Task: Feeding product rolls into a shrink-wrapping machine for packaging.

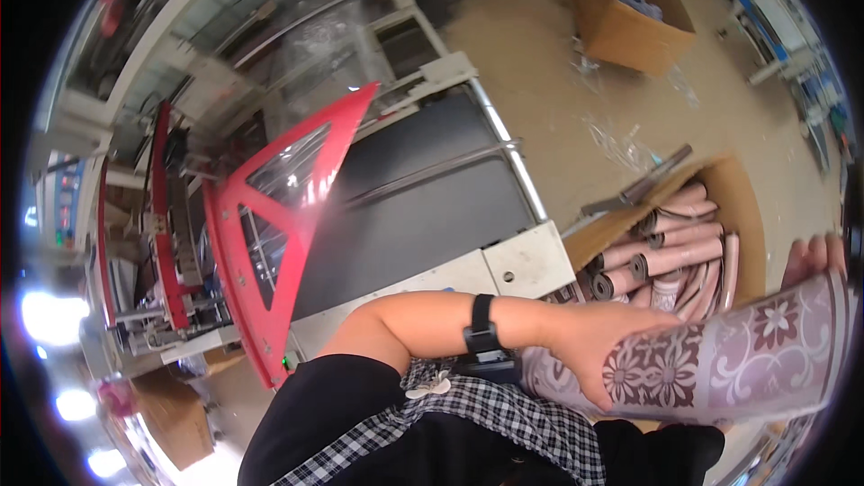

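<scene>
My left hand, below a wrist with a black band, lies closed over a rolled mat with a pink and maroon floral pattern. The roll stretches across my front toward the right edge, and its surface has a slight shine. At its far right end, fingers of my right hand curl over the upper side; the rest of that hand is hidden or cut off. Just beyond the roll stands an open cardboard box holding several pink rolled mats.
A machine with a red frame and clear panels, raised at an angle, stands left beside a dark flat bed. Another cardboard box with grey-blue material sits at the back. Clear plastic scraps lie on the floor.
</scene>
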Demonstrator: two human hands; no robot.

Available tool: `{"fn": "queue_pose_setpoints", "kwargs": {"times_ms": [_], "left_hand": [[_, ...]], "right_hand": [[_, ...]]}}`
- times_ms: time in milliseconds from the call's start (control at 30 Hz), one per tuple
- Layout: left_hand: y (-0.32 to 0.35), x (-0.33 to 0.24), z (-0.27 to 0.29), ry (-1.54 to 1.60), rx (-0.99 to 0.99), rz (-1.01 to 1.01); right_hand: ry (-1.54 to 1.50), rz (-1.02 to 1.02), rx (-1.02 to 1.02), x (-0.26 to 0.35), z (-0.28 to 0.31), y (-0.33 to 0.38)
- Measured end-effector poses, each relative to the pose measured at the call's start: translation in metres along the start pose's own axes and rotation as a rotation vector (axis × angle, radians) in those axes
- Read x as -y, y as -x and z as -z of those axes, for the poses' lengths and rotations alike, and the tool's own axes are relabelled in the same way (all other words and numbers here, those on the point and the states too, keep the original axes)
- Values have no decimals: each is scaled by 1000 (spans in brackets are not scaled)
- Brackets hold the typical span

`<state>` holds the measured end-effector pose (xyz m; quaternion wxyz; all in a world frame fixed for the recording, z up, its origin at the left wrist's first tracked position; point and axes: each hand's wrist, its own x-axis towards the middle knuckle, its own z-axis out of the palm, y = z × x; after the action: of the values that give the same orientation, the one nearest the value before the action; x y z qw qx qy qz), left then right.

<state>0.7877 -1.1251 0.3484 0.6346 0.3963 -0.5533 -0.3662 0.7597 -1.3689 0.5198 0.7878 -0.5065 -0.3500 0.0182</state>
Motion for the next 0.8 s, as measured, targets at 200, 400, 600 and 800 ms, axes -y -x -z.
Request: {"fn": "queue_pose_setpoints", "kwargs": {"times_ms": [200, 400, 600, 800], "left_hand": [[53, -45, 93, -888, -511, 179], [101, -23, 170, -1282, -642, 342], [156, -5, 228, -1281, -585, 664], [222, -23, 214, -1428, -745, 770]], "right_hand": [[343, 116, -408, -59, 11, 17], [353, -194, -858, -193, 82, 27], [29, -412, -1009, -322, 127, 6], [-62, -689, -896, -420, 90, -62]]}}
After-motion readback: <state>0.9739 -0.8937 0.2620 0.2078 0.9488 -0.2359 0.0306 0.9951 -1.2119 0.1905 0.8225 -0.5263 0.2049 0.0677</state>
